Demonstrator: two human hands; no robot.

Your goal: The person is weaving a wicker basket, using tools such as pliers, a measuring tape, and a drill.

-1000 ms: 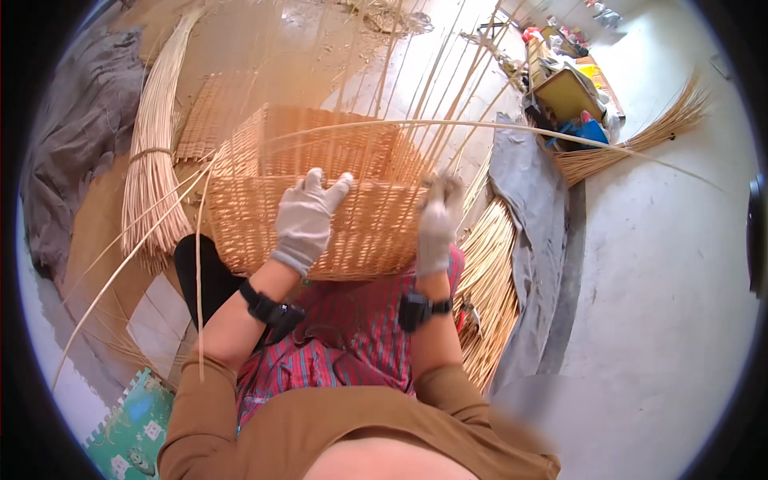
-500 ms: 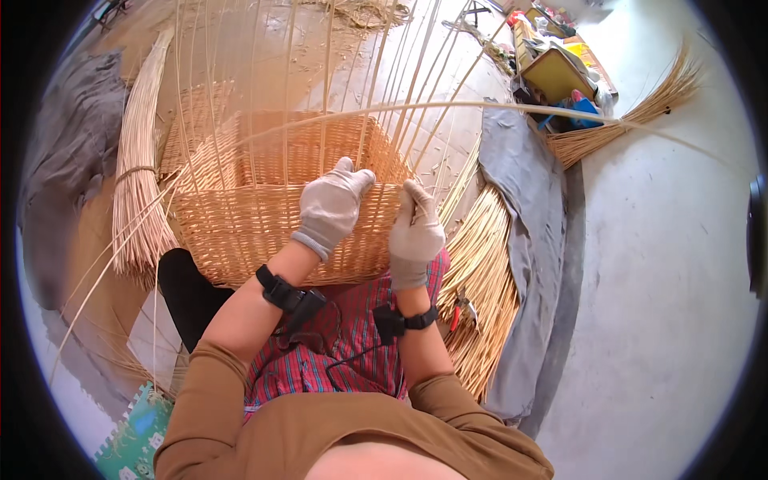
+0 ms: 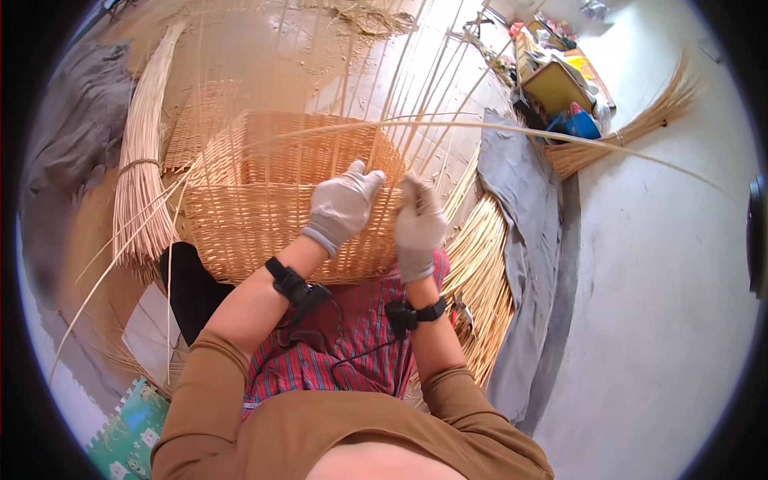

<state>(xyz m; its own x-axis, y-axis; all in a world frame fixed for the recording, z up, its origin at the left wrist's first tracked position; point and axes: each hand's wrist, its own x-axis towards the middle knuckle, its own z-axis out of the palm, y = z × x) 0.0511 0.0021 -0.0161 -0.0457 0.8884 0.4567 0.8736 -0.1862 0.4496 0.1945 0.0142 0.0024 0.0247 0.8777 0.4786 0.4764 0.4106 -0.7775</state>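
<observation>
A rectangular wicker basket (image 3: pixel 248 232) rests over the red striped cloth (image 3: pixel 352 360) on my lap, with tall thin stakes rising from its weave. In a pale glove, my left hand (image 3: pixel 344 204) grips the near rim at the right half, fingers bent over it. Close beside it, my right hand (image 3: pixel 420 224), also gloved, is closed at the right end of the rim; what lies between its fingertips is too small to make out. A long pale cane (image 3: pixel 488 126) arches across the stakes.
Bundles of cane lie at left (image 3: pixel 140 208) and right (image 3: pixel 480 288), with pliers (image 3: pixel 462 316) on the right bundle. Grey cloths (image 3: pixel 516 224), a woven panel (image 3: pixel 196 120), a cluttered wooden unit (image 3: pixel 560 88), another cane bundle (image 3: pixel 640 120) and a green foam mat (image 3: pixel 128 428) surround me.
My left hand has moved right along the rim, closer to my right hand. My right hand has shifted slightly and its fingers have changed position. The long cane and stakes have swayed.
</observation>
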